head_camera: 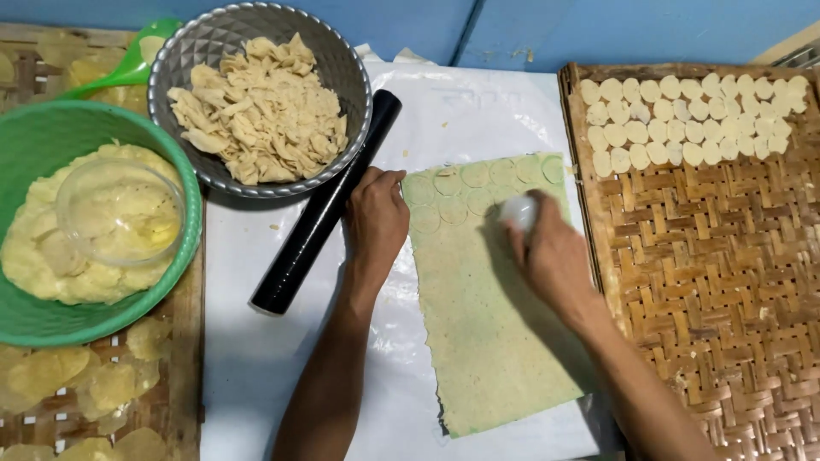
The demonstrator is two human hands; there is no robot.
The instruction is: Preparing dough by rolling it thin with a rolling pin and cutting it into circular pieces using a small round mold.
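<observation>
White sheet (256,358), dough (495,341) at its right edge: left hand (376,218) flat, fingers curled (steadying), right hand (551,252) gripping cutter (518,212); best pressed straight, circles tight.

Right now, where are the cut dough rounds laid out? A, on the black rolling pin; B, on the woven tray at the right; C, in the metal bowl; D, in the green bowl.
B: the pale rounds sit in rows along the top of the woven tray, while the right hand presses a small cutter into the dough sheet.
</observation>
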